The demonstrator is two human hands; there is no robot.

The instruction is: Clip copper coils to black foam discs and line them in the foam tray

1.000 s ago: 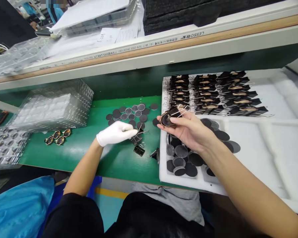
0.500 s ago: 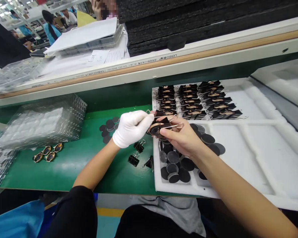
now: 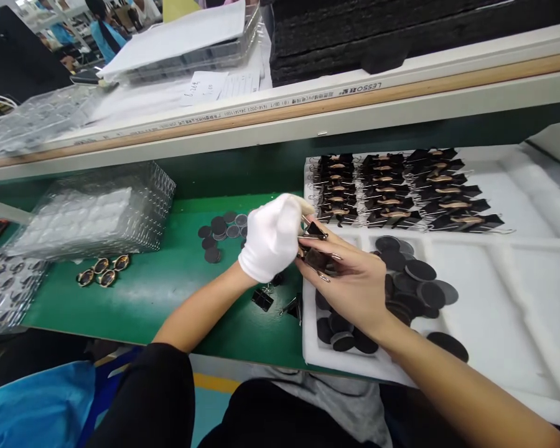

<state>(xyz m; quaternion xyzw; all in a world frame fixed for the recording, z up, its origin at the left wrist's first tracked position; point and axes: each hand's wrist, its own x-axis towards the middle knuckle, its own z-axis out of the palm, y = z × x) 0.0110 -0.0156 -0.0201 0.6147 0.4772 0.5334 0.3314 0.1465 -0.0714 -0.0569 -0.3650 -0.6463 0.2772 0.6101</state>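
Note:
My left hand [image 3: 273, 236], in a white glove, and my bare right hand [image 3: 352, 280] meet over the near left corner of the white foam tray [image 3: 494, 292]. Together they hold a small round dark part with a black binder clip [image 3: 315, 246] on it; my left fingers pinch the clip's wire handles, my right fingers grip the part. Loose dark discs [image 3: 415, 274] lie in the tray under my right hand. Rows of clipped parts [image 3: 387, 190] fill the tray's far compartment.
More dark discs [image 3: 219, 230] and loose binder clips [image 3: 262, 300] lie on the green bench mat. Small gold-rimmed parts [image 3: 100, 270] sit left of them, by stacked clear blister trays [image 3: 98, 211]. A shelf with papers and black foam runs above.
My left hand left the loose clips on the mat and came to my right hand with a clip. Both hands now sit slightly lower, closed together on the part.

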